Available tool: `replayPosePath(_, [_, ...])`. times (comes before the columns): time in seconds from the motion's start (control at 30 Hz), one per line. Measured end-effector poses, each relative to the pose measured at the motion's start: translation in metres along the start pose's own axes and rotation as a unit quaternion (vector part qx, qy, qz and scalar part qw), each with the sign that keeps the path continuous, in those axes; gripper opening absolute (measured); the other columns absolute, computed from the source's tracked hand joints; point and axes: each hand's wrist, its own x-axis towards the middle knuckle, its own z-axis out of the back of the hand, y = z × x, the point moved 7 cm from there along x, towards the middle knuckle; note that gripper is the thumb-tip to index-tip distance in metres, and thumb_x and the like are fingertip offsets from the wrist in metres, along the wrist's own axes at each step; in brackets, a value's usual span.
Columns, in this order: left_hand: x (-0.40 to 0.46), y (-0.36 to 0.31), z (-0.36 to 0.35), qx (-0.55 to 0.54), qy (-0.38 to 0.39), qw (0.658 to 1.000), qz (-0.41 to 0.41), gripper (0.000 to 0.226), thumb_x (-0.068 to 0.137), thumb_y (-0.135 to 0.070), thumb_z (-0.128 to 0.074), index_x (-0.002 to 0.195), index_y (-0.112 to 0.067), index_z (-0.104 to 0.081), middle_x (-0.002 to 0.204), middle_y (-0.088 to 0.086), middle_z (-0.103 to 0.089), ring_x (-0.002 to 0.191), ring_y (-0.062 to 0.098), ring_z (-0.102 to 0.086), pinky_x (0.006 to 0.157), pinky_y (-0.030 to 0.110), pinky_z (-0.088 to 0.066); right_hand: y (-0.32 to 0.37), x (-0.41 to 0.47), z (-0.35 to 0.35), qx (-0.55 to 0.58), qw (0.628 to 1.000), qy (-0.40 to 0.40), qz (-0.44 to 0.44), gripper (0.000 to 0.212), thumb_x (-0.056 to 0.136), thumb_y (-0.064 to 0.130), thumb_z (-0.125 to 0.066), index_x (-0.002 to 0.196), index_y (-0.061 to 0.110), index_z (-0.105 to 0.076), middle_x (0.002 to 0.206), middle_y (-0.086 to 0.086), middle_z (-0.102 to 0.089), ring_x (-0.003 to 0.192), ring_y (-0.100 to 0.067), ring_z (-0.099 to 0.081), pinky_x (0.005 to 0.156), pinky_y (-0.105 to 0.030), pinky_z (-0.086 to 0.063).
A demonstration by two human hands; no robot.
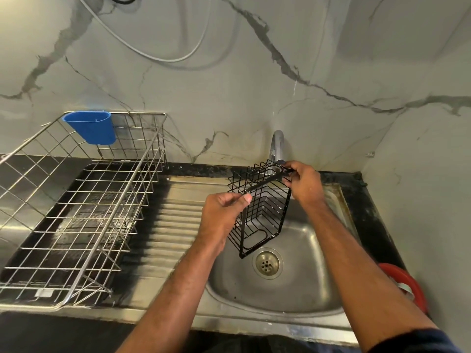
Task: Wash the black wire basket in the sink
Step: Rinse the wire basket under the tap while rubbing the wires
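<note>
- Far to the left of the sink (300,299), a steel dish rack (76,207) stands on the draining side, with 1 blue plastic cup (93,127) hooked on its back rail.
- Just left of the sink bowl, over the ribbed drainboard edge, the left hand (224,207) pinches a top wire of the black wire basket (260,212); the grip is narrow, thumb pressed against curled fingers.
- The basket hangs tilted over the sink, its lower corner close above the drain (267,263), held clear of the bowl as far as the view shows.
- At the back of the sink stands the tap (277,146); the basket's upper end is right under its spout. I cannot tell whether water is running; no stream is visible.
- Above the sink's back rim, the right hand (304,182) holds the basket's upper end, fingers curled round the wire.
- To the right of the sink, a red ring-shaped object (407,284) lies at the tabletop (369,200) edge.
- Progress, as a judgement: early. The basket is positioned for rinsing, but no soap, sponge or wetness shows; scrubbing and rinsing seem left.
</note>
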Motion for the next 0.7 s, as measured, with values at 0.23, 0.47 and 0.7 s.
replayPosePath(0.23, [-0.004,-0.007,-0.005,0.03,0.036,0.999,-0.018,0.023,0.091,-0.023,-0.073,0.096,-0.001,-0.077,0.082,0.008,-0.076,0.065,-0.003,-0.066,0.067,0.007,-0.05,-0.002,0.004,0.007,-0.012,1.0,-0.012,-0.004,0.042,0.098,-0.006,-0.053,0.128,0.02,-0.066,0.114,0.003,-0.063,0.095,-0.017,-0.071,0.083,-0.032,-0.062])
replayPosePath(0.47, [-0.007,-0.001,-0.008,-0.016,0.001,1.0,0.008,0.026,0.085,-0.029,-0.079,0.094,-0.005,-0.077,0.083,0.006,-0.078,0.069,0.0,-0.068,0.083,0.02,-0.05,-0.008,0.014,0.0,0.038,0.999,0.014,-0.016,0.039,0.098,-0.007,-0.054,0.126,0.015,-0.066,0.116,0.005,-0.062,0.091,-0.006,-0.064,0.069,-0.018,-0.06])
replayPosePath(0.7, [-0.009,-0.002,-0.012,-0.026,0.018,0.999,0.029,0.026,0.088,-0.029,-0.076,0.098,-0.004,-0.077,0.089,0.007,-0.079,0.073,0.0,-0.069,0.074,0.012,-0.049,-0.014,0.026,-0.014,0.096,0.995,0.018,-0.019,0.037,0.1,-0.005,-0.05,0.132,0.01,-0.063,0.121,-0.006,-0.065,0.105,-0.017,-0.068,0.083,-0.028,-0.061])
